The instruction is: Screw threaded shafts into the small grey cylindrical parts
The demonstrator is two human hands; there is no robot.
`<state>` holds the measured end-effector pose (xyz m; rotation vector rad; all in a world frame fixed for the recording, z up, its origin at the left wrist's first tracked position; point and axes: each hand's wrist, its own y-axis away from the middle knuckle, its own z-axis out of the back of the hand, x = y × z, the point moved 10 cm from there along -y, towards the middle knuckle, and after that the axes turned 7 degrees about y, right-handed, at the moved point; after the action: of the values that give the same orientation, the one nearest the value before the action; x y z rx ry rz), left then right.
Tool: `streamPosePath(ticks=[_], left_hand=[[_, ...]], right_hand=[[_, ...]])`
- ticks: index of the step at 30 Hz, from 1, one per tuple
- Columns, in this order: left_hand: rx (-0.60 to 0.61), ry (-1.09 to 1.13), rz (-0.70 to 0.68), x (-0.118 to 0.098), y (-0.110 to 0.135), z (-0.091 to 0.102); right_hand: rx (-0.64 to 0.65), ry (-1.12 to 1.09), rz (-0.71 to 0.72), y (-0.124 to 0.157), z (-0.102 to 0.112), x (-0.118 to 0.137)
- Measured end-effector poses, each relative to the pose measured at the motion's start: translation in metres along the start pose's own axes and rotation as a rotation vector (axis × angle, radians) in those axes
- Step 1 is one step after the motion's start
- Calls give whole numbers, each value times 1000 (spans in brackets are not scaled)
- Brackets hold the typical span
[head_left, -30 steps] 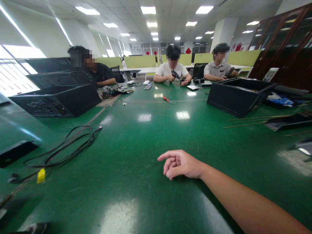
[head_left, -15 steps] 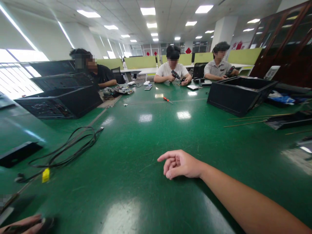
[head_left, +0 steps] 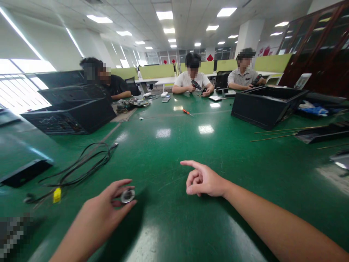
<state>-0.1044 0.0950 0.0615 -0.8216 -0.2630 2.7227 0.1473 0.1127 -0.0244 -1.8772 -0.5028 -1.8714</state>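
My left hand [head_left: 99, 211] is raised over the near left part of the green table [head_left: 169, 160]. Its thumb and fingers are closed around a small round silver-rimmed object [head_left: 128, 196] with a dark centre; its exact kind is not clear. To the right, my right hand [head_left: 203, 181] hovers just over or rests on the tabletop, which I cannot tell. Its index finger points left, while the other fingers curl loosely and the thumb stands apart, with nothing held.
Black cables [head_left: 84, 163] with a yellow tag [head_left: 57, 195] lie left, beside a black metal piece [head_left: 27, 172]. Black computer cases stand at left [head_left: 71, 116] and right [head_left: 259, 109]. An orange screwdriver [head_left: 187, 112] lies farther off. Three people sit around the far side, two with power drills.
My left hand has come up from the bottom left corner toward the middle, bringing the round object into view. My right hand has shifted slightly right and up, its index finger straighter.
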Motion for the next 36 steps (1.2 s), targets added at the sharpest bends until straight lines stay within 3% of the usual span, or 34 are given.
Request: streamPosePath(ticks=[2,4,6,8,13,17,36], left_hand=[[143,51,-63,-37,-17,-40],[201,83,-141,-72,-27,-69],[194,130,-209,-94,-29,-84],[194,201,-258,-99,-24,-91],[203,336,-306,-84,-9,-91],[227,383,-356,-83,-5,-92],[115,469,-443,-93,0,-87]], right_hand=[[-50,128,25,3,7,3],[-54,217,46,6,9,6],[-35,274,73,8,7,9],[-16,356,95,9,2,12],[-35,622,93,9,-8,15],[-97,774,187,11,-13,26],[-155,817,409,23,-22,46]])
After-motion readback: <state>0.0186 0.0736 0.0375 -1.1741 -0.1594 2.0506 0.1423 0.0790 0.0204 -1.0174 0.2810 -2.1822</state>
